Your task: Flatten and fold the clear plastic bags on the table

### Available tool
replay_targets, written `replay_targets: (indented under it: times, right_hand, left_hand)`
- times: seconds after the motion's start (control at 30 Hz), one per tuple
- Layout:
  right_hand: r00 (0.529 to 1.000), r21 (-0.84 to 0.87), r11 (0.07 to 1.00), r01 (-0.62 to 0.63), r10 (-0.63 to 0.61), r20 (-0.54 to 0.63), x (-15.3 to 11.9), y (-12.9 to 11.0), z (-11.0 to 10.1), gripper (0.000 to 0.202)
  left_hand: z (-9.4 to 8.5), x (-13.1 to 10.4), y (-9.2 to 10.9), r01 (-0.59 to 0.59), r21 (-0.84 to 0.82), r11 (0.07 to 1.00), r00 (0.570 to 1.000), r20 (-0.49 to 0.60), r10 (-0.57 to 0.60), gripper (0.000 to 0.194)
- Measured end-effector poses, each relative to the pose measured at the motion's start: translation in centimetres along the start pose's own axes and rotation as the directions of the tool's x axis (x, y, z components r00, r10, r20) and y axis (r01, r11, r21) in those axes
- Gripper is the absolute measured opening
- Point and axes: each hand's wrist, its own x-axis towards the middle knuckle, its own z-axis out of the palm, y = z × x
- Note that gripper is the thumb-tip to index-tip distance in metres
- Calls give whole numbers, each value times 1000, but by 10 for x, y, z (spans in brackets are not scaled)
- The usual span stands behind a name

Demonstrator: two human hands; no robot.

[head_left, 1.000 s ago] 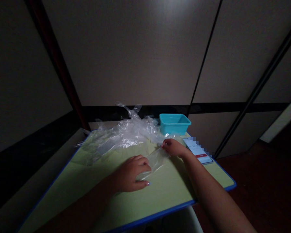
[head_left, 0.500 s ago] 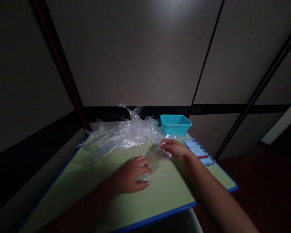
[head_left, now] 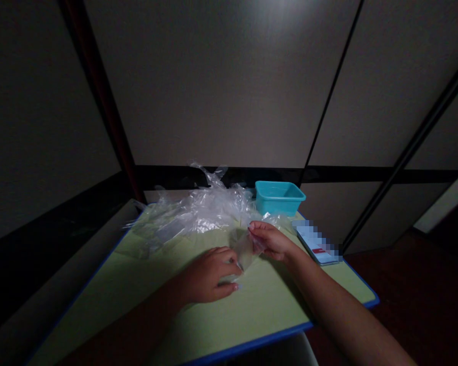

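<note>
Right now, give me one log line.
left hand: on film | right hand: pinching film | plastic pile: beyond hands | tub: right of pile | phone: right of right hand

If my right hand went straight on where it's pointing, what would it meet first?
Likely the heap of clear plastic, beyond the film your right hand pinches, though depth is hard to judge here.

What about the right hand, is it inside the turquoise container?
No, the right hand is in front of the turquoise container, pinching clear plastic over the table.
</note>
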Motion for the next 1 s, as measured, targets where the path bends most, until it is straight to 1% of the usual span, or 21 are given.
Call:
replay_targets:
  times: [0.2, 0.33, 0.4, 0.5, 0.53, 0.6, 0.67, 0.73, 0.77, 0.83, 0.93, 0.97, 1.0]
  right_hand:
    - [1000, 6, 1000, -5, 5, -12, 0, 0, -2, 33]
    - [1000, -2, 1000, -9, 9, -8, 0, 1, -3, 36]
    - [1000, -8, 1000, -6, 6, -11, 0, 2, -3, 41]
    - [1000, -78, 997, -8, 8, 4, -1, 3, -4, 54]
    - [999, -108, 994, -17, 21, 29, -2, 2, -5, 57]
    - [990, -147, 988, -57, 74, 117, -5, -1, -6, 64]
    - [964, -152, 981, -119, 151, 218, -7, -5, -7, 72]
    - [939, -168, 971, -169, 211, 272, -8, -8, -9, 74]
    - [935, -184, 966, -183, 229, 272, -8, -9, -10, 72]
    - [944, -246, 953, -179, 236, 229, -6, -7, -13, 59]
    - [969, -381, 919, -103, 178, 170, -4, -1, -16, 28]
    - [972, -420, 905, -67, 153, 176, -4, 0, -17, 21]
    - [971, -452, 891, -31, 134, 198, -4, 1, -18, 20]
  left_hand:
    - [2, -1, -1, 7, -20, 1000, 1000, -3, -7, 24]
    - [3, -1, -2, 9, -25, 1000, 1000, -7, -10, 24]
    - [3, -2, -2, 8, -27, 1000, 1000, -14, -8, 24]
    - [2, -3, -1, 18, -41, 999, 999, -33, -19, 23]
    - [2, -3, 0, 21, -43, 999, 999, -39, -23, 22]
    - [1, -3, 1, 20, -43, 999, 999, -43, -22, 22]
    - [1, -2, 1, 11, -34, 999, 999, -38, -13, 21]
    - [1, -2, 1, 4, -26, 1000, 1000, -30, -5, 20]
    - [0, -2, 1, 0, -23, 1000, 1000, -28, -1, 19]
    - [0, -2, 1, -6, -24, 1000, 1000, -29, 5, 18]
    - [0, -2, 1, -3, -31, 1000, 1000, -28, 3, 19]
    - [0, -2, 1, 1, -32, 999, 1000, -22, -2, 20]
    - [0, -2, 0, 5, -33, 999, 1000, -17, -5, 21]
